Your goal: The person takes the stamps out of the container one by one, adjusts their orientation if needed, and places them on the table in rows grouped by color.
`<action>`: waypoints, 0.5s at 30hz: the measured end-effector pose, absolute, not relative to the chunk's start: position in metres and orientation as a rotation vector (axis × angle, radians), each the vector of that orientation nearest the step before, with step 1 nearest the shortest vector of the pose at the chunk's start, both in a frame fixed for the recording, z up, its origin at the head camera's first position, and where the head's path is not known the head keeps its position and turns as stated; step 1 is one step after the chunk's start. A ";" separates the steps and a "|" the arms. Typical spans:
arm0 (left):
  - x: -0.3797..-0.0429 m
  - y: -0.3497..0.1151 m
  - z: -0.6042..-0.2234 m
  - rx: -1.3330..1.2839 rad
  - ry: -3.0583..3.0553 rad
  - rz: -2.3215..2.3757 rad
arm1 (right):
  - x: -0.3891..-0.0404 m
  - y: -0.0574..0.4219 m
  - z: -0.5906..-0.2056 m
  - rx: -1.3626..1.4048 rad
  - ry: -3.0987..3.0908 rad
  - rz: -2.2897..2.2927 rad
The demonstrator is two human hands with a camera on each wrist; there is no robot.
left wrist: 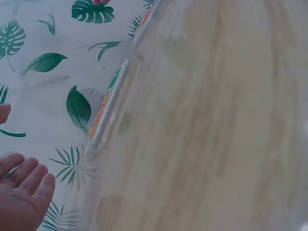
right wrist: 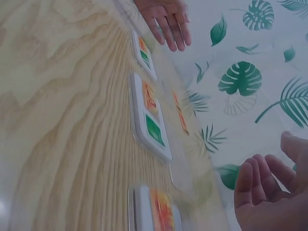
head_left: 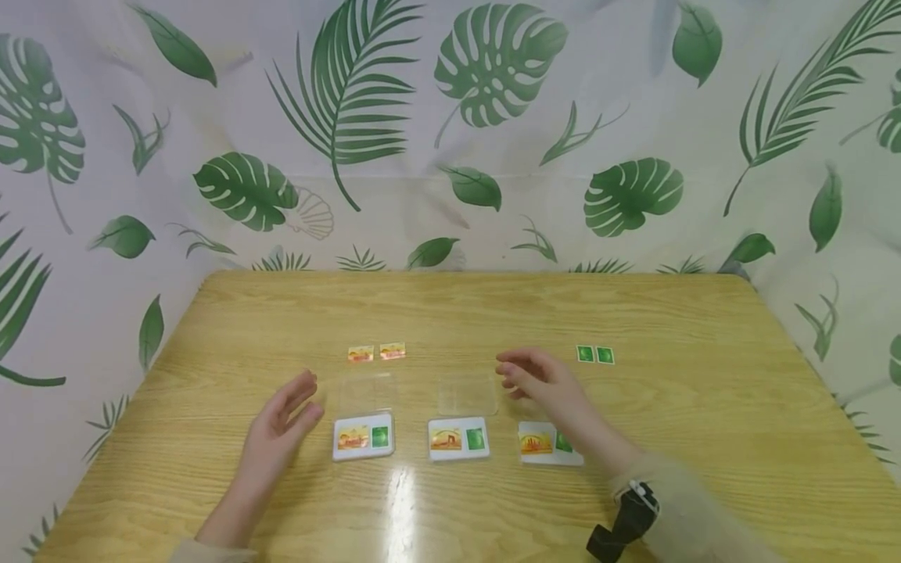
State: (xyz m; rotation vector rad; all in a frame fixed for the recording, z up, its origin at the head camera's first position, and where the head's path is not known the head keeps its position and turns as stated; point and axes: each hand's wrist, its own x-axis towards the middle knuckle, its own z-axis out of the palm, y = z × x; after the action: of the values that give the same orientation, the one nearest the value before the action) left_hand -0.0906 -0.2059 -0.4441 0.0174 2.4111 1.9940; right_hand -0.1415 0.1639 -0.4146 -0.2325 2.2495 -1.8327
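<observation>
My left hand [head_left: 274, 430] hovers with relaxed fingers beside the left white case [head_left: 363, 453], holding nothing. That case carries an orange stamp-like piece and a green one side by side. A similar middle case [head_left: 457, 453] stands between the hands; the right wrist view also shows that case [right wrist: 149, 115]. My right hand [head_left: 552, 391] is above the table with fingers bent loosely and nothing in them. Its forearm partly covers the right case [head_left: 549, 460]. Clear plastic lids [head_left: 368, 392] lie behind the left and middle cases; the right lid [head_left: 467, 395] is near my right fingertips.
Two loose orange stamp-like pieces [head_left: 393, 350] lie farther back on the wooden table [head_left: 281, 313]. Two green ones [head_left: 586, 354] lie at the back right. A leaf-patterned sheet [head_left: 394, 219] hangs behind the table. A black strap [head_left: 631, 512] is on the right wrist.
</observation>
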 end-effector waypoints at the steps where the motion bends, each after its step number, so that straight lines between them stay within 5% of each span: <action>1: -0.090 -0.206 -0.445 0.014 2.407 1.994 | -0.141 0.160 -0.415 -0.232 2.240 -1.823; 15: -0.089 -0.209 -0.463 0.146 2.386 1.998 | -0.145 0.114 -0.423 -0.365 2.195 -1.735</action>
State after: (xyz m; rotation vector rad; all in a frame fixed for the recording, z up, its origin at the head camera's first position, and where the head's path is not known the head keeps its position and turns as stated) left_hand -0.0890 -0.2093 -0.4633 0.1457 2.3861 1.9982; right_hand -0.1450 0.1138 -0.4225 -0.3647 2.1950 -1.7355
